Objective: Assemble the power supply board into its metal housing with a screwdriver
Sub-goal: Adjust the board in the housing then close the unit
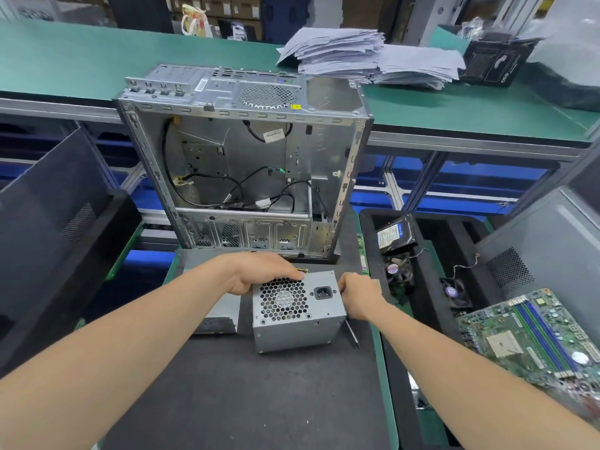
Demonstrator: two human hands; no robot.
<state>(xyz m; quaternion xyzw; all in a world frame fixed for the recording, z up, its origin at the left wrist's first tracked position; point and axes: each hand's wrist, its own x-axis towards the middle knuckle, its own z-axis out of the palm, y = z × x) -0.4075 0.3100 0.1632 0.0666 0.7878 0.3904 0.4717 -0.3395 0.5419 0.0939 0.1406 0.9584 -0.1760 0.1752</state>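
A grey metal power supply housing [298, 315] stands on the dark mat [246, 394], its fan grille and black power socket facing up toward me. My left hand [259, 274] grips its far left top edge, fingers curled over the rim. My right hand [357, 295] grips its right side near the socket. A slim screwdriver [352, 332] lies on the mat just right of the housing, partly hidden under my right wrist. A flat grey metal cover [216, 306] lies to the left, beneath my left forearm.
An open, empty PC case [246, 164] with loose black cables stands right behind the housing. A black tray [431, 251] on the right holds a hard drive and fans, and a green motherboard [532, 336] leans beside it. A paper stack [367, 56] lies on the far bench.
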